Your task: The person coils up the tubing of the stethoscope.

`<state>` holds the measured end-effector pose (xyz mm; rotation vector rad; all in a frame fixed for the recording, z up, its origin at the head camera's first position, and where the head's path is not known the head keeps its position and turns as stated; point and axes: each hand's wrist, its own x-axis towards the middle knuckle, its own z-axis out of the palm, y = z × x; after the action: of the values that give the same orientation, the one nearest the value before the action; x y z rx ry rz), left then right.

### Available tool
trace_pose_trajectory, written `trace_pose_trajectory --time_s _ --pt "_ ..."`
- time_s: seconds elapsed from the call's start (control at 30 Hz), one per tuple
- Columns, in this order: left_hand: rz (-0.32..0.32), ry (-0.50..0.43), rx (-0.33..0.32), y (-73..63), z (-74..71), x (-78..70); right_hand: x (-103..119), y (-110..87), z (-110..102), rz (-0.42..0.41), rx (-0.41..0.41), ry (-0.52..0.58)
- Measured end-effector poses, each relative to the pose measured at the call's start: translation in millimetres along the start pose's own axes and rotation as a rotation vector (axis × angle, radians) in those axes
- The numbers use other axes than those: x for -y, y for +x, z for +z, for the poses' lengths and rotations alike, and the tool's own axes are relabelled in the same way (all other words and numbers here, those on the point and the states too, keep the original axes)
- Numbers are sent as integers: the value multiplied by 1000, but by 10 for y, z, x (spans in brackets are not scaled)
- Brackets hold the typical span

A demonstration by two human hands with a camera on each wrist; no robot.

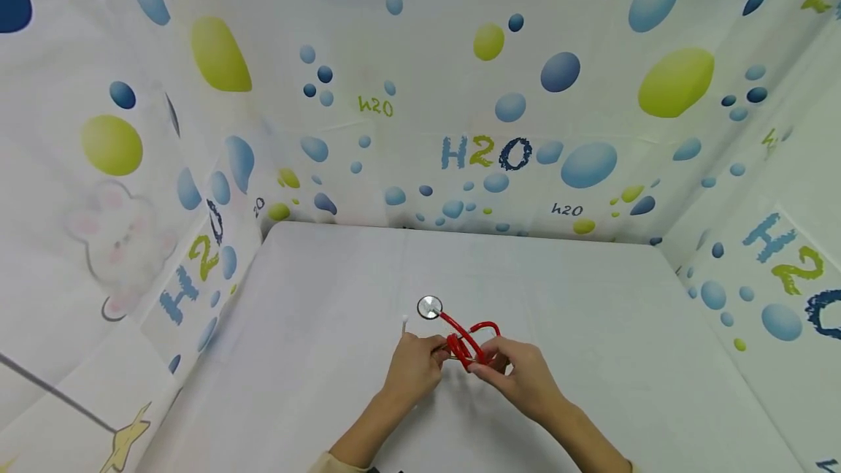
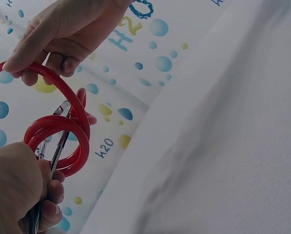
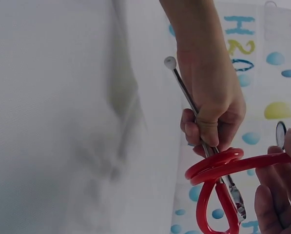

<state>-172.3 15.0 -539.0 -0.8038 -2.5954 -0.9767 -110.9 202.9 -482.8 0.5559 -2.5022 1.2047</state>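
Note:
A stethoscope with red tubing (image 1: 471, 341) is held just above the white table between both hands. Its round silver chestpiece (image 1: 430, 306) points away from me, past the hands. My left hand (image 1: 415, 365) grips the metal ear tubes (image 3: 185, 92), and one pale eartip (image 3: 170, 62) sticks out beyond the fist. Several loops of the tubing (image 2: 55, 122) are wound around the metal tubes just past the left fingers. With thumb and fingers, my right hand (image 1: 522, 377) pinches a stretch of tubing that leads off the coil. The second eartip is hidden.
A white cloth covers the table (image 1: 571, 298). Behind it and at both sides stand pale curtains (image 1: 420, 71) printed with blue and green drops and H2O lettering. A grey rod (image 1: 59, 393) shows at the lower left.

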Motion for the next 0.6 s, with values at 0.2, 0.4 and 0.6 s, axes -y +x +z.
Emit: trace_pose_trajectory --time_s 0.2,0.4,0.6 --pt "30 50 -17 -10 -20 -13 -6 10 2 61 -7 15" --pt "17 94 27 -38 -38 -58 -11 23 -6 127 6 54" --pt "37 113 54 -52 -31 -73 -13 57 0 210 17 40"
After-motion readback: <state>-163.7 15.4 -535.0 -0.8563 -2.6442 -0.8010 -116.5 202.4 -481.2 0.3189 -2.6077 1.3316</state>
